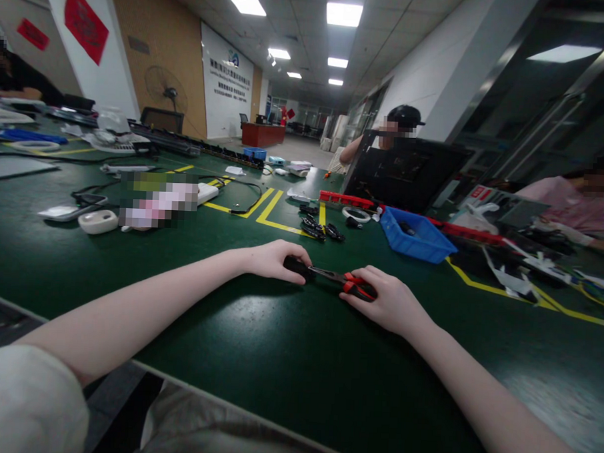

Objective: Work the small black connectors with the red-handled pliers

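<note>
My right hand (381, 297) is closed round the red and black handles of a pair of needle-nose pliers (352, 283). The long metal jaws point left and reach a small black part (299, 268). That part sits in the closed fingers of my left hand (273, 258), which hide much of it, so its exact kind does not show. Both hands are low over the green table (257, 331). Just beyond them lies a cluster of small black parts (312, 227), similar in colour to the held one.
A blue plastic bin (416, 239) stands right of the hands, near a white cable ring (356, 215) and a red strip (346, 200). To the left are a cream rounded device (98, 222) and a black cable (250, 204). People sit beyond a large black panel (404, 167) and at both sides.
</note>
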Demonstrator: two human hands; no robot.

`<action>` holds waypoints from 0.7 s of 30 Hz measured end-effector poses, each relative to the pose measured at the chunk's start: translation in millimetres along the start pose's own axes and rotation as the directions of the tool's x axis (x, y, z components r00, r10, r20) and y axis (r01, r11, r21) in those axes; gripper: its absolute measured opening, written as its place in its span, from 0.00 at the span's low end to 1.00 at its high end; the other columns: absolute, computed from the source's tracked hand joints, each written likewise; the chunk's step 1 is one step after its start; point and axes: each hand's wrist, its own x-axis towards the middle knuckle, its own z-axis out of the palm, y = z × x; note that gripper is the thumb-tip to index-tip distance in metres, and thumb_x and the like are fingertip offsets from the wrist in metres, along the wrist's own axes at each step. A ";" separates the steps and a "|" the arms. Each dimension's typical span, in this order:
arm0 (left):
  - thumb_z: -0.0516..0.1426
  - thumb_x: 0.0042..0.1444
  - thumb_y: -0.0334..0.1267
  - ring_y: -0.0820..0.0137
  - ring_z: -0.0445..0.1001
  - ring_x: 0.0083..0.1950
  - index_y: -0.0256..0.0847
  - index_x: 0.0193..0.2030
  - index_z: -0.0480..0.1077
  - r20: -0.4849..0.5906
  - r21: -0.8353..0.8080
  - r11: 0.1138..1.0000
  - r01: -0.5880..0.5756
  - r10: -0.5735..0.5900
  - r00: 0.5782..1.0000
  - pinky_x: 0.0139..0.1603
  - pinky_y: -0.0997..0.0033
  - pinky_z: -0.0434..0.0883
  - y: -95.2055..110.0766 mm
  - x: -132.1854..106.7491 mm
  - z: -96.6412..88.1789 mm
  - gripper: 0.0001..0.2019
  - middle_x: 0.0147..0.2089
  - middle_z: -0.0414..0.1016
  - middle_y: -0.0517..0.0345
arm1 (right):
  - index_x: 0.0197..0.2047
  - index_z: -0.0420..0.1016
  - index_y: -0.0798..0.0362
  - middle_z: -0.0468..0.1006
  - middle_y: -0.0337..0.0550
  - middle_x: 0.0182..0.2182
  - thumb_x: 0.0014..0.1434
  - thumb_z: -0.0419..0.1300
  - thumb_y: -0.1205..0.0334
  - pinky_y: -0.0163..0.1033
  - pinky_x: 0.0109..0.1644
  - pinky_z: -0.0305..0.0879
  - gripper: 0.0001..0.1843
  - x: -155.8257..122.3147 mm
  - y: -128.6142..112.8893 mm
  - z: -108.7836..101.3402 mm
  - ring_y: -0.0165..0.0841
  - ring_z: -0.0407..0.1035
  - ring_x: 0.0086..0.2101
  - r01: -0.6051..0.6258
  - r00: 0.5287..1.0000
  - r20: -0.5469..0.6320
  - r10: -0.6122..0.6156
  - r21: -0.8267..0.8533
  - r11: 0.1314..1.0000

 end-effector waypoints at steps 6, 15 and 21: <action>0.62 0.54 0.32 0.66 0.75 0.49 0.38 0.54 0.70 0.014 0.010 0.994 -0.107 0.107 0.994 0.51 0.68 0.69 5.4 -3.3 -2.1 0.20 0.49 0.76 0.52 | 0.44 0.74 0.46 0.75 0.43 0.38 0.57 0.58 0.42 0.40 0.34 0.67 0.19 0.3 -0.3 0.1 0.35 0.71 0.33 -0.025 1.000 0.015 0.025 0.003 1.000; 0.60 0.57 0.34 0.65 0.75 0.49 0.40 0.55 0.71 0.008 0.206 0.968 -0.141 0.143 0.990 0.52 0.68 0.68 6.5 -2.1 0.6 0.17 0.50 0.76 0.52 | 0.42 0.73 0.47 0.75 0.42 0.36 0.57 0.58 0.42 0.39 0.32 0.64 0.18 0.4 -1.5 2.1 0.35 0.70 0.32 -0.034 0.999 -0.004 0.034 -0.036 0.999; 0.60 0.58 0.35 0.66 0.75 0.46 0.40 0.52 0.71 0.024 0.243 0.960 -0.140 0.138 0.990 0.49 0.69 0.68 6.3 -0.4 1.1 0.15 0.47 0.77 0.53 | 0.41 0.71 0.47 0.76 0.43 0.37 0.57 0.59 0.43 0.39 0.33 0.64 0.18 0.5 -1.2 1.6 0.36 0.70 0.33 -0.008 0.999 -0.034 0.005 -0.075 0.997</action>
